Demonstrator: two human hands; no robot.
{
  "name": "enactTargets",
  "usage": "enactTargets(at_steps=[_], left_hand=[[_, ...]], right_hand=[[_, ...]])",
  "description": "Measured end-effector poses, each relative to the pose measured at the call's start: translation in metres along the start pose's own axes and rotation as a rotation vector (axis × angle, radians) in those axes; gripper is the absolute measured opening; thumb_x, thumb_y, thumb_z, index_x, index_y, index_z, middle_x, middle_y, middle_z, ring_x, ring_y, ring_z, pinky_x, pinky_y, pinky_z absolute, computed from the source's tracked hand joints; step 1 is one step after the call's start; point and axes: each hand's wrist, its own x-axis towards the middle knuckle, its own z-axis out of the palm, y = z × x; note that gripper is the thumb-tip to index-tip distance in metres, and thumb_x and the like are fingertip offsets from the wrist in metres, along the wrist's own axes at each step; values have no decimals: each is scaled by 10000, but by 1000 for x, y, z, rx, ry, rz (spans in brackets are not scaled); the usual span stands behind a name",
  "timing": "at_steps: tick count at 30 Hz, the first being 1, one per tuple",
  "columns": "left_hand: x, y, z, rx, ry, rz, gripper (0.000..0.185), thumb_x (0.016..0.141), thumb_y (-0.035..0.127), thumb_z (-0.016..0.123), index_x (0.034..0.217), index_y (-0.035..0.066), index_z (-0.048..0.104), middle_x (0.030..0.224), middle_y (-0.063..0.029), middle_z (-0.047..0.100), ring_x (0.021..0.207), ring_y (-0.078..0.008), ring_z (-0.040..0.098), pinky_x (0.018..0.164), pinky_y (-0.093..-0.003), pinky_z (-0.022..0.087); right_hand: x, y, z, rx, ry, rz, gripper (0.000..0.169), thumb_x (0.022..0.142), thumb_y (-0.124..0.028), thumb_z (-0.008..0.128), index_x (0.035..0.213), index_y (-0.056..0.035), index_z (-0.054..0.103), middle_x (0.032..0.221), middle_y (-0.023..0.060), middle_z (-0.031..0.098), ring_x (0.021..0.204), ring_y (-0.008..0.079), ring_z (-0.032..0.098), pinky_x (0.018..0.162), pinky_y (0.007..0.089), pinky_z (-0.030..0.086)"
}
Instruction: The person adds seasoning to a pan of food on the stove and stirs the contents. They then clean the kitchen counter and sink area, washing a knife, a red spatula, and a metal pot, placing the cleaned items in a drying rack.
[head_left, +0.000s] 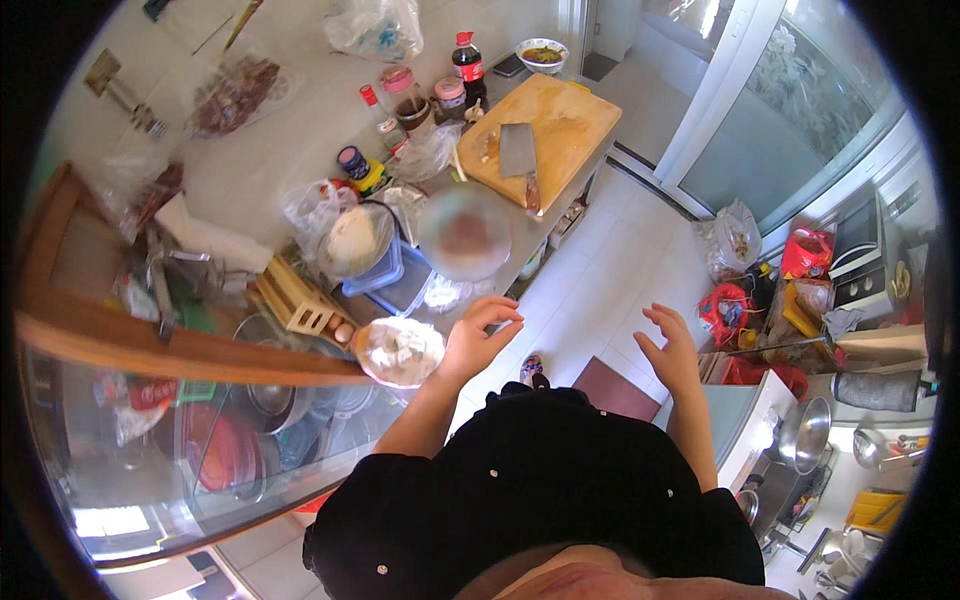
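Note:
My left hand (480, 337) hangs in the air near the counter's edge, holding nothing, thumb and fingers apart. Beside its wrist is a round dish with pale contents (401, 351). My right hand (670, 349) is raised over the floor to the right, also empty with spread fingers. Beyond the left hand stands a round bowl (465, 232), its contents blurred. Blue-rimmed plastic containers (382, 277) lie left of it. Farther along the counter, a cleaver (517, 150) rests on a wooden cutting board (570, 112), its handle towards the near edge.
Bottles, including a cola bottle (469, 67), line the wall. A bowl of food (542, 55) stands at the far end. Eggs (341, 330) sit by a wooden crate (300, 304). A glass-fronted cabinet (225, 450) is at left, a sliding glass door (780, 112) at right, a mat (615, 390) on the floor.

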Motion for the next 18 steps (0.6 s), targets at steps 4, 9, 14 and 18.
enactTargets(at_steps=[4,9,14,18], left_hand=[[85,-13,7,106,-44,60,148,859,117,760,974,32,724,1112,-121,702,1111,-240,646,960,-359,488],[155,-64,44,228,-141,-130,628,809,294,807,1358,116,557,1534,-238,379,1379,-429,417,1114,-494,377],[199,-131,82,454,21,-241,867,743,344,844,1471,98,443,1537,-286,359,1432,-447,345,1169,-522,303],[230,-143,90,379,121,-400,822,774,244,831,1457,34,427,1390,-198,557,1282,-346,550,1031,-422,479]], right_hand=[[86,-9,25,200,-22,83,342,845,-145,775,1169,-84,683,1216,93,644,985,213,655,833,339,542],[181,33,94,408,-233,150,390,855,-220,788,1186,-49,672,1230,111,648,1009,205,658,814,329,549],[270,48,158,562,-428,301,541,864,-316,796,1273,-16,605,1196,125,660,957,195,668,801,323,550],[325,61,186,698,-670,467,681,910,-356,756,1412,-8,454,1205,145,646,969,205,673,791,333,559]])
